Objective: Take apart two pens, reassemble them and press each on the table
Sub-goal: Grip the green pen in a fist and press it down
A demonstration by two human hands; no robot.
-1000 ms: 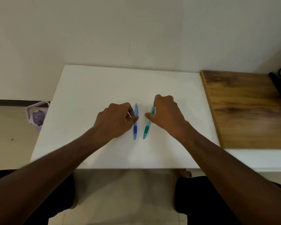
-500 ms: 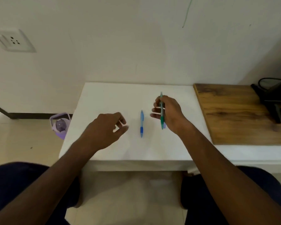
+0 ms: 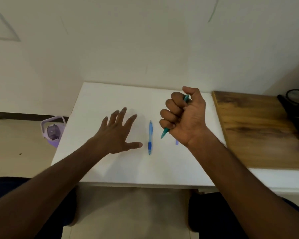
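Observation:
A blue pen point(image 3: 150, 137) lies on the white table point(image 3: 121, 166), pointing toward me and away, with nothing touching it. My right hand point(image 3: 185, 116) is raised above the table, fist closed around a teal pen point(image 3: 165, 133); the pen's tip sticks out below my fingers and its top shows near my thumb. My left hand point(image 3: 118, 134) hovers flat just left of the blue pen, fingers spread, holding nothing. A small bluish mark point(image 3: 177, 141) on the table sits partly behind my right wrist.
A wooden board point(image 3: 259, 130) adjoins the table on the right, with dark cabled gear point(image 3: 297, 109) at its far end. A purple bottle point(image 3: 53, 131) stands on the floor left of the table. A wall runs behind. My knees are under the table's near edge.
My right hand lifted the teal pen off the table and closed into a fist around it. My left hand let go of the blue pen, moved left and opened flat.

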